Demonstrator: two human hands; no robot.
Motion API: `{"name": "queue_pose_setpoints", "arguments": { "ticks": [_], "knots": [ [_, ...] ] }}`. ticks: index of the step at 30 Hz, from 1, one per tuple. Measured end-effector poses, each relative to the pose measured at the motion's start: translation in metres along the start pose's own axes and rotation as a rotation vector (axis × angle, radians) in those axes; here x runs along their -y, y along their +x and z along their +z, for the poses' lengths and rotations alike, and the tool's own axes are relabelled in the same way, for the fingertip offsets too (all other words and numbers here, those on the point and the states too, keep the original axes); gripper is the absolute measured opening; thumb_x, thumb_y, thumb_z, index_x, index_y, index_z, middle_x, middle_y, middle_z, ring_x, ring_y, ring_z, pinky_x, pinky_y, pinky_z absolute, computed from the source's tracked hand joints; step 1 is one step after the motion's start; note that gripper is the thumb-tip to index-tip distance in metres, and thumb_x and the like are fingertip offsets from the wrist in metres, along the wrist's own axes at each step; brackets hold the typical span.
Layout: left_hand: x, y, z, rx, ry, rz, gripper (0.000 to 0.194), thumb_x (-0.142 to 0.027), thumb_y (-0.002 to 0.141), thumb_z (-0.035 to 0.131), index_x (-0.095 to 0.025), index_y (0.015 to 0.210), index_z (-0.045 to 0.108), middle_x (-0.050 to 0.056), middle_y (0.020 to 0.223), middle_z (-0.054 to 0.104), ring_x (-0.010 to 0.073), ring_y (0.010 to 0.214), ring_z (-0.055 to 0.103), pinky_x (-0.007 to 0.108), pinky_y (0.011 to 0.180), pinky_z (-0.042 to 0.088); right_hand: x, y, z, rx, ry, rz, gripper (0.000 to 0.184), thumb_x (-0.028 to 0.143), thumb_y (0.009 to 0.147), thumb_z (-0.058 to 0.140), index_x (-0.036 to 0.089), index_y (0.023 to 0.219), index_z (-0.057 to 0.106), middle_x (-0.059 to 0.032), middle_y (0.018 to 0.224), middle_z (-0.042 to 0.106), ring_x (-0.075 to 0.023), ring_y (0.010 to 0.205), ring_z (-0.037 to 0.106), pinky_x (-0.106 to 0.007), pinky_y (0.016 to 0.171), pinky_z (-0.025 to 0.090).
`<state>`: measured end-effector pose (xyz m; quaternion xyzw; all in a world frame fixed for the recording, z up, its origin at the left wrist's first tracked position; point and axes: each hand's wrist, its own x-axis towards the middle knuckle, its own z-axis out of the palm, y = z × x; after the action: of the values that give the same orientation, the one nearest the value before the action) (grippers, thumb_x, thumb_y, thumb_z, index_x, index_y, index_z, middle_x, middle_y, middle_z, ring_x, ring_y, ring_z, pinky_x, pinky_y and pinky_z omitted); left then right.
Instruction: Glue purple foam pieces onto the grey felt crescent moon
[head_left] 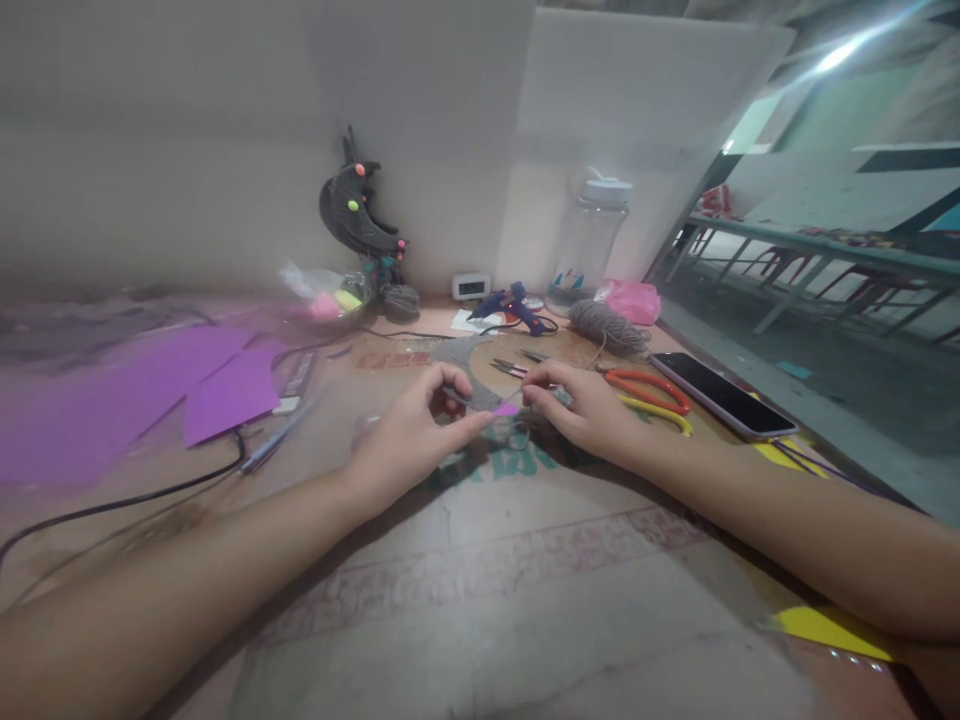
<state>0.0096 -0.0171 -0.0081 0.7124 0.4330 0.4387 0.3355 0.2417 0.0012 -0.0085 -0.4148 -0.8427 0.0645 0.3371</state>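
Over the middle of the table, my left hand (427, 425) is closed in a pinch on a small purple piece (506, 409), which looks like paper. Opposite it, my right hand (577, 405) pinches a thin strand of grey yarn (514, 395) that runs toward the purple piece. Whether the yarn is wrapped round the piece is too small to tell. Behind my fingers lies a grey curved shape (454, 352), partly hidden by my left hand. Scissors with orange handles (651, 388) and yellow handles (660, 413) rest beside my right hand, their blades partly covered by it.
A ball of grey yarn (609, 328), a blue glue gun (514, 308), a small digital clock (471, 287) and a see-through bottle (589, 245) stand at the back. Purple sheets (127, 400) and a pen (274, 442) lie left. A phone (724, 395) sits near the right edge.
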Motion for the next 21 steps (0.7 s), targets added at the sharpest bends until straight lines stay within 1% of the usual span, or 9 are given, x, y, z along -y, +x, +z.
{"name": "queue_pose_setpoints", "arguments": {
  "ticks": [5,7,10,11,13,15,17,19,21],
  "knots": [
    [-0.002,-0.001,0.001,0.032,-0.038,-0.026,0.029,-0.034,0.077,0.073,-0.022,0.085,0.048,-0.005,0.072,0.048,0.0112,0.064,0.047,0.024,0.059,0.036,0.003,0.001,0.001,-0.027,0.059,0.072,0.013,0.028,0.093,0.053,0.019,0.090,0.062,-0.0023,0.081,0.070,-0.0172,0.076,0.065,-0.028,0.072,0.048],
    [-0.002,-0.001,0.001,0.048,-0.050,-0.029,0.030,-0.035,0.076,0.073,-0.022,0.086,0.049,-0.005,0.073,0.048,0.0115,0.065,0.048,0.024,0.060,0.037,0.003,0.002,0.002,-0.011,0.073,0.089,0.014,0.028,0.093,0.053,0.020,0.089,0.063,-0.0023,0.081,0.071,-0.0176,0.077,0.065,-0.029,0.073,0.049],
    [0.001,-0.001,0.001,0.070,-0.082,-0.035,0.029,-0.034,0.076,0.074,-0.021,0.087,0.051,-0.004,0.078,0.052,0.0120,0.070,0.051,0.024,0.062,0.040,0.000,0.004,0.006,0.017,0.086,0.072,0.015,0.025,0.094,0.051,0.020,0.098,0.065,-0.0050,0.095,0.072,-0.0201,0.090,0.066,-0.034,0.083,0.049],
    [0.003,-0.001,0.001,0.077,-0.104,-0.044,0.029,-0.034,0.076,0.074,-0.022,0.088,0.051,-0.003,0.079,0.053,0.0121,0.070,0.052,0.024,0.062,0.041,-0.002,0.004,0.006,0.000,0.107,0.069,0.018,0.022,0.094,0.049,0.020,0.103,0.064,-0.0064,0.102,0.071,-0.0209,0.097,0.065,-0.036,0.087,0.049],
    [0.006,0.000,0.002,0.096,-0.169,-0.076,0.029,-0.034,0.076,0.073,-0.022,0.091,0.051,-0.004,0.078,0.054,0.0127,0.069,0.054,0.024,0.061,0.043,-0.003,0.004,0.005,-0.095,0.167,0.075,0.023,0.016,0.092,0.045,0.020,0.111,0.059,-0.0081,0.109,0.067,-0.0211,0.104,0.062,-0.038,0.091,0.048],
    [0.009,0.001,0.001,0.122,-0.246,-0.107,0.030,-0.036,0.078,0.072,-0.023,0.094,0.050,-0.004,0.077,0.052,0.0137,0.069,0.055,0.025,0.059,0.045,-0.002,0.004,0.002,-0.220,0.200,0.078,0.020,0.016,0.091,0.045,0.020,0.107,0.055,-0.0074,0.103,0.064,-0.0203,0.098,0.061,-0.037,0.088,0.049],
    [0.009,0.001,0.000,0.128,-0.271,-0.094,0.029,-0.039,0.081,0.069,-0.023,0.096,0.050,-0.004,0.078,0.051,0.0138,0.071,0.055,0.025,0.059,0.046,0.002,0.001,-0.002,-0.262,0.162,0.031,0.010,0.019,0.092,0.047,0.021,0.099,0.054,-0.0056,0.094,0.061,-0.0196,0.090,0.059,-0.035,0.083,0.048],
    [0.008,0.001,-0.001,0.116,-0.256,-0.046,0.025,-0.040,0.085,0.065,-0.023,0.096,0.051,-0.003,0.081,0.052,0.0133,0.073,0.054,0.025,0.063,0.045,0.007,-0.001,-0.004,-0.179,0.086,-0.059,0.007,0.024,0.094,0.049,0.021,0.093,0.055,-0.0055,0.089,0.061,-0.0199,0.086,0.057,-0.035,0.080,0.046],
    [0.006,0.001,-0.002,0.107,-0.256,-0.013,0.020,-0.041,0.090,0.058,-0.022,0.092,0.053,-0.002,0.081,0.053,0.0132,0.074,0.054,0.025,0.067,0.044,0.011,-0.003,-0.004,-0.059,0.019,-0.126,0.015,0.029,0.096,0.049,0.020,0.089,0.057,-0.0060,0.086,0.062,-0.0205,0.084,0.056,-0.036,0.080,0.045]
  ]
}}
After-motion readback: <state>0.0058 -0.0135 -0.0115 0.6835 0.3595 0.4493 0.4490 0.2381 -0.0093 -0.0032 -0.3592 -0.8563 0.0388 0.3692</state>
